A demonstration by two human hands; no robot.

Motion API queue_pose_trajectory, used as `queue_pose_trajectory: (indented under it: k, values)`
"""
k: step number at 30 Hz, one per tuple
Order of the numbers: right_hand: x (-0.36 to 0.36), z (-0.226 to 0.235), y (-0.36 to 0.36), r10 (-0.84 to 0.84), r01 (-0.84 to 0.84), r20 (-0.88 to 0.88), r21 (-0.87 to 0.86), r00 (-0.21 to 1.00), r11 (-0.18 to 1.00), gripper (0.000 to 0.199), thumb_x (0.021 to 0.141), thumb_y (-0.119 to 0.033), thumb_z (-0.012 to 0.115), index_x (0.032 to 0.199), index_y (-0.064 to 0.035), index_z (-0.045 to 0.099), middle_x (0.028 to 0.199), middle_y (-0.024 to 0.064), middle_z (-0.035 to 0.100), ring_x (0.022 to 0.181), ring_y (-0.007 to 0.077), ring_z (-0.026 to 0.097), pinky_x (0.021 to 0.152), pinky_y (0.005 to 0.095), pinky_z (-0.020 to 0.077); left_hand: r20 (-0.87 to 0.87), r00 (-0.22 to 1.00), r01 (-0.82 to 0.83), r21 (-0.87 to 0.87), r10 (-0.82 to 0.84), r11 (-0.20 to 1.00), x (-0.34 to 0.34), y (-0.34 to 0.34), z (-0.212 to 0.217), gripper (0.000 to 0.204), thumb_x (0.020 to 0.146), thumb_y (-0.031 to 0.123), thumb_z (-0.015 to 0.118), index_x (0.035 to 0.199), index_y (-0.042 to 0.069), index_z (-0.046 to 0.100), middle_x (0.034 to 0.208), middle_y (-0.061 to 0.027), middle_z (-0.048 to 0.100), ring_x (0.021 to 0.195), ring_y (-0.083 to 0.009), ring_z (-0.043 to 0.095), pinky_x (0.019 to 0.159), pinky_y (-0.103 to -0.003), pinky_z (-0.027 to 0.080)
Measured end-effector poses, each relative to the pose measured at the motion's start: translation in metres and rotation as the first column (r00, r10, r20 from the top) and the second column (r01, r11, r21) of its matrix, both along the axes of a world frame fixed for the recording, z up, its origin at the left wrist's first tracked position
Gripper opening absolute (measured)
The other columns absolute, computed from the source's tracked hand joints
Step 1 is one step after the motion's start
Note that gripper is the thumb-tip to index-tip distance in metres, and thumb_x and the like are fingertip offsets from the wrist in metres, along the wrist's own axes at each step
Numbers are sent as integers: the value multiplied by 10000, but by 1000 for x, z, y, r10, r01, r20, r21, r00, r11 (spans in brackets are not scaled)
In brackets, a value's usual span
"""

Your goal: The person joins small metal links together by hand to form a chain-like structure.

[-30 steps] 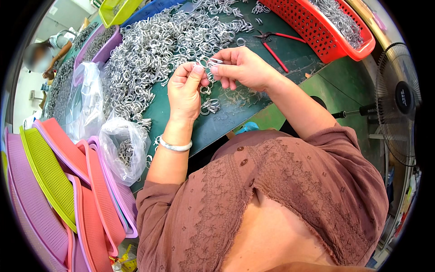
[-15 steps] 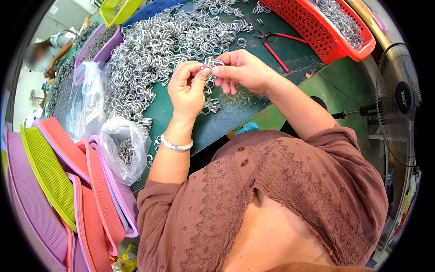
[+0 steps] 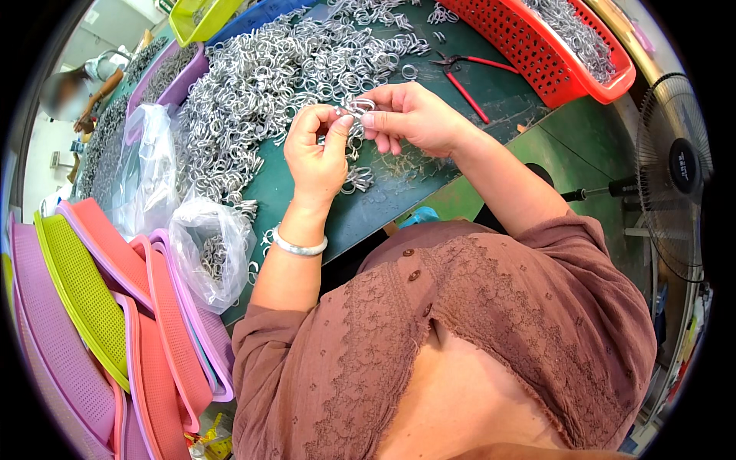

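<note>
Over the near edge of the pile, my left hand [image 3: 316, 149] and my right hand [image 3: 414, 119] meet with their fingertips close together. Between them are silver metal rings [image 3: 358, 106], pinched by thumb and fingers of both hands; how many is hard to make out. A large heap of similar silver rings [image 3: 253, 84] spreads across the green table [image 3: 383, 198] just beyond my hands. A small cluster of rings [image 3: 358, 179] lies on the tabletop below my fingers. Red-handled cutting pliers [image 3: 469, 98] rest with jaws apart to the right of the heap.
A red perforated basket [image 3: 552, 65] of metal pieces stands at the far right. Clear plastic bags [image 3: 211, 257] and stacked colored baskets [image 3: 84, 299] sit on the left. A black fan [image 3: 675, 165] stands right. Another person [image 3: 96, 88] sits at the far left.
My fingers have shifted slightly around the rings, and the rings between them have turned a little. My arms stay in nearly the same place.
</note>
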State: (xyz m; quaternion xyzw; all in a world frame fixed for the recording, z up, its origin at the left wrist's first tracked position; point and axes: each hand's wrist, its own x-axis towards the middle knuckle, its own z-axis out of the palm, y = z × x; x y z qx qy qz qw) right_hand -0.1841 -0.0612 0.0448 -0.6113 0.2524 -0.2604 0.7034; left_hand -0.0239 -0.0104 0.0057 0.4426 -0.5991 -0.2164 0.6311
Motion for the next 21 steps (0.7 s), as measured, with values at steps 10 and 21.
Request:
queue_pose_trajectory:
  k: [10, 21]
  values:
    - [1, 1, 1, -97, 87, -73, -128, 993, 988, 234, 824, -102, 524, 1011, 37, 550, 706, 14, 560, 573, 60, 528, 479, 179, 419, -284, 947, 184, 108, -147, 977, -5, 6, 12, 165, 796, -18, 522, 960, -6, 525, 852, -23, 538, 718, -69, 495, 634, -185, 401]
    - [0, 1, 1, -87, 76, -81, -134, 993, 988, 235, 862, -164, 487, 1000, 18, 543, 700, 5, 540, 569, 53, 519, 468, 169, 409, -314, 922, 295, 195, -226, 935, 3, 0, 7, 122, 836, 41, 512, 937, -2, 564, 814, -22, 569, 685, -71, 510, 605, -189, 410]
